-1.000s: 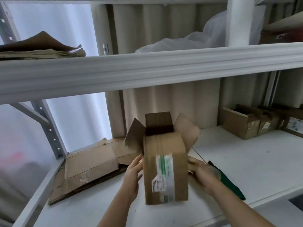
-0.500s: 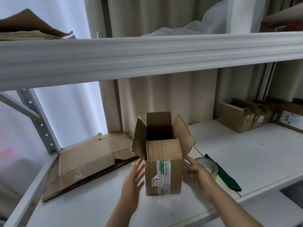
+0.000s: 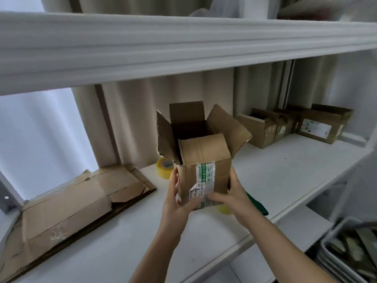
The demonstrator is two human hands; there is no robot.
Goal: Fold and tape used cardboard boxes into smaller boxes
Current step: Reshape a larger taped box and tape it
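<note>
Cardboard box (image 3: 202,170) upright — flaps up, gripped by both hands.

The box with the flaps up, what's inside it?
The box is open on top, but only dark inner walls show. The near flap curls over the opening and hides the bottom, so whether anything lies in there cannot be seen.

1. There is one camera, worn on the person's head.
2. It looks forward and a bit down, into a white shelf (image 3: 285,180).
3. It is close: both hands and the box (image 3: 204,166) fill the middle.
</note>
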